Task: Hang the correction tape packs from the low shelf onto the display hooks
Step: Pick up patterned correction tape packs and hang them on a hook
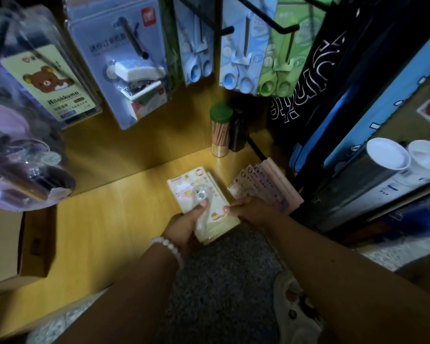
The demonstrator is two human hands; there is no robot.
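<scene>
Yellow wood is spreading under you as the low shelf (104,219), and you are crouching over its near right corner. You are holding the stack of correction tape packs (204,202) just above that corner. Your left hand (184,224) is gripping the stack from the left, thumb curling over the top pack's face. Your right hand (248,209) is closing on the stack's right edge, one fingertip lying on the front. Just to the right, a second fan of pink packs (263,187) is leaning against the black rack (308,170). Farther back on the shelf, a green-lidded tube of pencils (220,130) is standing upright. Above it, display hooks (266,18) are carrying scissors packs (243,55), with a stapler pack (132,63) hanging to their left. A bead bracelet (168,247) is circling your left wrist.
</scene>
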